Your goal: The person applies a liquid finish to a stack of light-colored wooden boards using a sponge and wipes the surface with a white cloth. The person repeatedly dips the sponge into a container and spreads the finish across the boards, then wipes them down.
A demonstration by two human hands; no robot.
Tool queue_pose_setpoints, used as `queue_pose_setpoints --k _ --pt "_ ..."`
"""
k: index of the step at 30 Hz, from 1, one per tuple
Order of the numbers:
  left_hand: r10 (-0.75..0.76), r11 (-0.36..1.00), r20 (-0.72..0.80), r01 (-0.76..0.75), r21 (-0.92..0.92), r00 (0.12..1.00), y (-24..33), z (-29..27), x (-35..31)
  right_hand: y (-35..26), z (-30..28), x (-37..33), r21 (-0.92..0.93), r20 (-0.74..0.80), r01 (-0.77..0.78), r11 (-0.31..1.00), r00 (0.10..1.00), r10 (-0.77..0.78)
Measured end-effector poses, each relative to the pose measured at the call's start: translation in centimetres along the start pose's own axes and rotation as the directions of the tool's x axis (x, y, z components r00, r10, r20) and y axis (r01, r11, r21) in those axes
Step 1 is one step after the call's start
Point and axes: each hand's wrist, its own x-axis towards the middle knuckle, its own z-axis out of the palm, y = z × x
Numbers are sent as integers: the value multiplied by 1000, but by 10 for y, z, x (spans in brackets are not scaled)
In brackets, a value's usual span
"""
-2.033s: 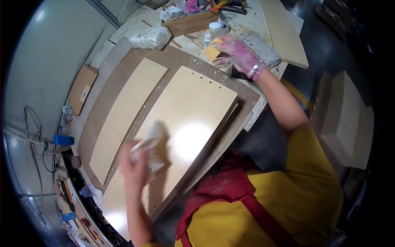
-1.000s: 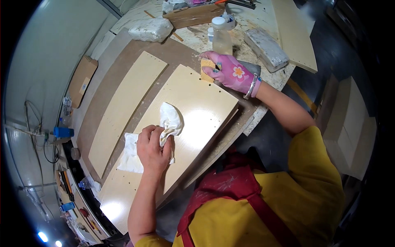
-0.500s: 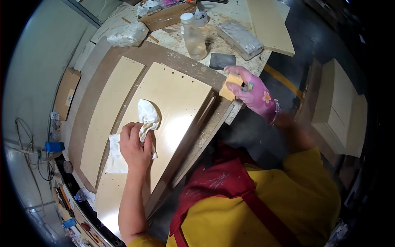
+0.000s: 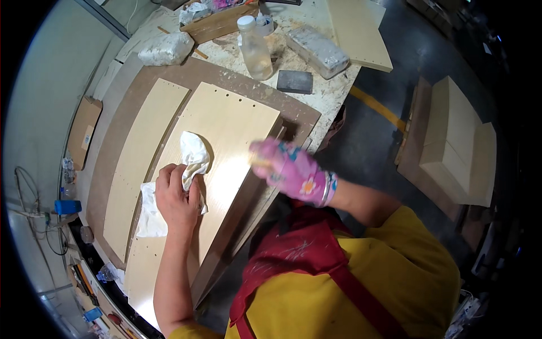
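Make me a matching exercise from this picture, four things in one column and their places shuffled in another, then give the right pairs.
Things
1. white cloth
2. capped bottle
3. pink glove
4. red apron

Places
A. over the yellow shirt
B. on the right hand
C. under the left hand, on a pale board
D. on the stained worktop

Pairs: 1-C, 2-D, 3-B, 4-A

The left forearm (image 4: 174, 277) reached up across the desk's (image 4: 327, 93) near edge, the bare left hand (image 4: 179, 203) palm down with fingers (image 4: 164, 178) curled and thumb apart. The gloved right hand (image 4: 291, 169), fingers bent and blurred, was over that edge, its wrist (image 4: 329, 189) ringed by a bracelet, the right elbow bent outward.
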Motion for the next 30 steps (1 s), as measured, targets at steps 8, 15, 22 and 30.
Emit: queue_pose_setpoints --k 8,15,22,30 --pt "5 1000 -28 -4 5 1000 -1 0 -3 33 -55 34 118 -182 -390 913 896 406" --pt "24 1000 -41 -23 3 999 -3 1 -3 17 -11 20 -25 -121 -162 986 980 158" --pt "9 989 -21 -12 -145 1000 -15 -4 -6 -84 63 -22 99 173 -30 995 985 12" --pt "-74 983 150 97 -155 986 -116 -110 -83 -46 5 -5 102 -304 -350 931 880 364"
